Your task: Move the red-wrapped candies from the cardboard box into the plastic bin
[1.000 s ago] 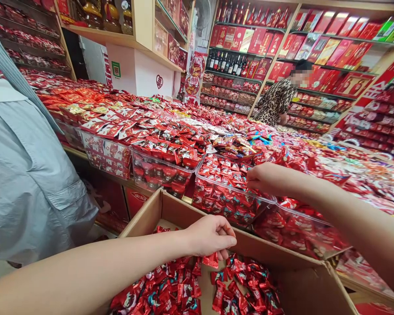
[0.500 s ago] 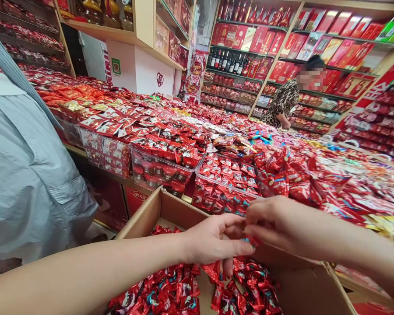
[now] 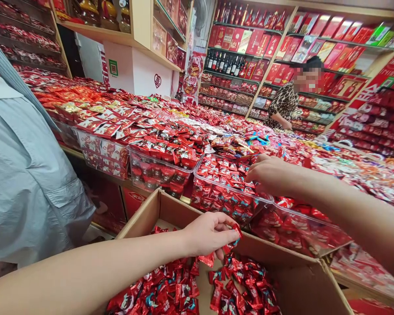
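My left hand (image 3: 210,234) hovers over an open cardboard box (image 3: 295,275) and pinches a small red-wrapped candy (image 3: 234,234) between thumb and fingers. The box holds a heap of the same red candies (image 3: 170,288). My right hand (image 3: 269,173) reaches forward over a clear plastic bin (image 3: 230,205) filled with red-and-white wrapped candies. Its fingers are curled down into the pile, and what they hold is hidden.
Several more clear bins (image 3: 160,173) of red sweets line the long counter. A person in a light grey shirt (image 3: 22,175) stands close on the left. Another person in a leopard-print top (image 3: 284,103) stands at the far shelves of red boxes and bottles (image 3: 230,63).
Half a second ago both hands met over the box and a candy passed to my left hand. My right hand has since gone back up to the clear bin.
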The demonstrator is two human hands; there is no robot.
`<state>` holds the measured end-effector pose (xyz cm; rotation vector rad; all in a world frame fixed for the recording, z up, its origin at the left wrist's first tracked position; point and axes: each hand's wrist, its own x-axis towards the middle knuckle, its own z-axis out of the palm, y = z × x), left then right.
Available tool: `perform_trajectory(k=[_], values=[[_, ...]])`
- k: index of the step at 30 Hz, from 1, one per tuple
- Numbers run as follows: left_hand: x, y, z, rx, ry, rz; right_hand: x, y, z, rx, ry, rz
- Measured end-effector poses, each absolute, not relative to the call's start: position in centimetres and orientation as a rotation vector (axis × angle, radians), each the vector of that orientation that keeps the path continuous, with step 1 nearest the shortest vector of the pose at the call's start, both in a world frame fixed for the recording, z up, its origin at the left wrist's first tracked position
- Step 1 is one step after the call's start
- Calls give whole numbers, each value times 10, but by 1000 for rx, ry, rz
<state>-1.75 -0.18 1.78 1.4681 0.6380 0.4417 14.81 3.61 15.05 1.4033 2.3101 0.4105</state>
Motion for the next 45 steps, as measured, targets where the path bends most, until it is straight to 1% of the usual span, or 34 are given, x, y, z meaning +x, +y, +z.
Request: perform_trajectory(k=[3,8,15,22,34,41,45], values=[[-18,-2,19,1475,643,443,147,42,139,1393,2173,472],[-21,-1,22,1521,661,409,150,46,130,1370,2176,466],[-22,-2,25,1558,688,375,151,43,139,1332,2203,324],[-21,-1,23,1573,709,367,153,40,150,1421,2149,178],[-21,1,21,1584,738,365,134,30,148,1339,2140,287],[-21,1,19,1585,746,353,144,36,140,1382,2199,225],[-21,3,16,1570,719,400,147,34,146,1433,2212,205]])
